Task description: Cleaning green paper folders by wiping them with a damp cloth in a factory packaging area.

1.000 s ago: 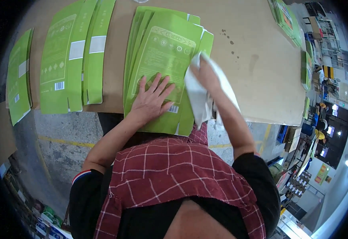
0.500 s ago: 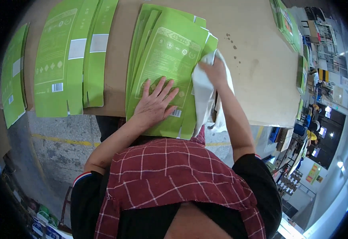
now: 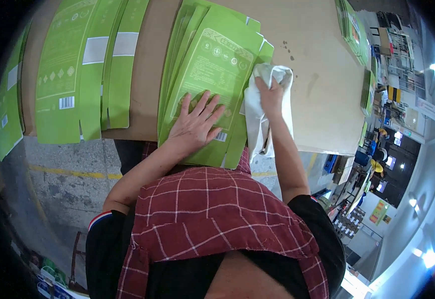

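A stack of flat green printed carton blanks (image 3: pixel 212 72) lies slightly fanned in front of me, its near end by the table's front edge. My left hand (image 3: pixel 195 124) rests flat on the top blank with its fingers spread. At the stack's right side, my right hand (image 3: pixel 271 97) is closed on a white cloth (image 3: pixel 283 112). The cloth is bunched around the fingers, and its loose end hangs toward the table edge. The right fingertips are partly hidden in its folds.
More green carton blanks (image 3: pixel 60 74) lie to the left, some reaching past the edge of the brown table (image 3: pixel 322 109). Another green stack (image 3: pixel 353 30) sits at the far right. Dark spots mark the tabletop right of the middle stack. Shelves and goods stand beyond.
My right hand and the cloth have moved slightly away from the stack's right edge, and the cloth is more bunched around the hand. My left hand stays on the top blank.
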Tool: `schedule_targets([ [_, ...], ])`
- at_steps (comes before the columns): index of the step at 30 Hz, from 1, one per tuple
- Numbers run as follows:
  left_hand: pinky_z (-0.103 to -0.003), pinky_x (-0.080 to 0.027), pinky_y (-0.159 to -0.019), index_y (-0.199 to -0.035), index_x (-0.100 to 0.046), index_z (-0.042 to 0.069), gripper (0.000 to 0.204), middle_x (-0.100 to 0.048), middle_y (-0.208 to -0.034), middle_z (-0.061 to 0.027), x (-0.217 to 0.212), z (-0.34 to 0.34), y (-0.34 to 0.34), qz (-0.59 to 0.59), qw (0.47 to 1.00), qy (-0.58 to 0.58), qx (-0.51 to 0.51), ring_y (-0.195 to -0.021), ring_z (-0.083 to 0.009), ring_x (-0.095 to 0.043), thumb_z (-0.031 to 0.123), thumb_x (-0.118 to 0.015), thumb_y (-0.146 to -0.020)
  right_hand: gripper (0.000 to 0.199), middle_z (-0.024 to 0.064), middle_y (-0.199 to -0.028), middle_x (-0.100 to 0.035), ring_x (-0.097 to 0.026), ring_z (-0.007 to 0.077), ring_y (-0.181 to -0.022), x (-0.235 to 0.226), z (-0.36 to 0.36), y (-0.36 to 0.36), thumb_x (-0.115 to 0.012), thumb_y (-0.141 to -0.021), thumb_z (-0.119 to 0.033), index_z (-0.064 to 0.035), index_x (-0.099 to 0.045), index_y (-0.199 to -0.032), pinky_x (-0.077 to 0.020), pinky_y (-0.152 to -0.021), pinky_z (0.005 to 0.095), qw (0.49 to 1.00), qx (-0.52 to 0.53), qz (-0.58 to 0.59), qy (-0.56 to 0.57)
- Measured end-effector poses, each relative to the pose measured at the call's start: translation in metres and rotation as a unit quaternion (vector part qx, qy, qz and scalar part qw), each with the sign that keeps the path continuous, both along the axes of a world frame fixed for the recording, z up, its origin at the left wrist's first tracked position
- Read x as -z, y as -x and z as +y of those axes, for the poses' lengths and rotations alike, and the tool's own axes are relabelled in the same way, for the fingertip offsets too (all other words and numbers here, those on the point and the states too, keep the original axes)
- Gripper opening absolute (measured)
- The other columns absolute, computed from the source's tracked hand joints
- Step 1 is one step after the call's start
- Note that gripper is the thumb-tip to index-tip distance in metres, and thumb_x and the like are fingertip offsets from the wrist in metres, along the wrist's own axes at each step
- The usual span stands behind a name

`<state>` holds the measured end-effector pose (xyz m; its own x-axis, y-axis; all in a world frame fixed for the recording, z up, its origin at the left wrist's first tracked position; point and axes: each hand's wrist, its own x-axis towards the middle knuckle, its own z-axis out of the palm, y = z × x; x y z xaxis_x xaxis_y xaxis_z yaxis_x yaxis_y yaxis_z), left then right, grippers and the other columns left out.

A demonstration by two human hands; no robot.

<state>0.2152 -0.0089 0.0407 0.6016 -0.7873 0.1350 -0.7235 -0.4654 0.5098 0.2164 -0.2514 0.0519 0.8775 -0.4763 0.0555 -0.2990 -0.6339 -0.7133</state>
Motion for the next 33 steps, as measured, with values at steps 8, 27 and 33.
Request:
schedule_targets([
  [8,-0.054,-0.014,-0.098,-0.122,-0.041,0.012,0.052,-0.031,-0.133,-0.0089,0.004,0.001,0.000,-0.008,1.000,0.006,0.001,-0.125,-0.0248,-0.023,0.039,-0.049,-0.079,0.028,0.0073,-0.094,-0.059,-0.059,0.0182,-0.079,-0.004,-0.041,0.013,-0.055,-0.079,-0.007,-0.0033,-0.051,-0.107,-0.0498,-0.069,0.0293,0.809,0.083,-0.003,-0.582],
  [27,-0.053,-0.015,-0.098,-0.120,-0.044,0.012,0.050,-0.034,-0.131,-0.0084,0.002,0.000,0.001,-0.005,1.000,-0.008,-0.004,-0.125,-0.0242,-0.025,0.041,-0.049,-0.079,0.033,0.0165,-0.099,-0.053,-0.056,0.0314,-0.086,-0.006,0.034,0.029,-0.047,-0.071,-0.005,-0.0003,-0.051,-0.104,-0.0462,-0.076,0.0376,0.843,-0.284,0.134,0.438],
  [33,-0.054,-0.012,-0.099,-0.124,-0.040,0.013,0.053,-0.029,-0.135,-0.0079,0.000,0.000,0.001,0.007,0.999,-0.031,0.007,-0.127,-0.0253,-0.022,0.042,-0.048,-0.080,0.031,0.0202,-0.099,-0.053,-0.056,0.0331,-0.086,-0.018,0.002,-0.038,-0.042,-0.075,-0.004,0.0021,-0.047,-0.105,-0.0464,-0.076,0.0384,0.828,-0.288,0.227,0.424],
])
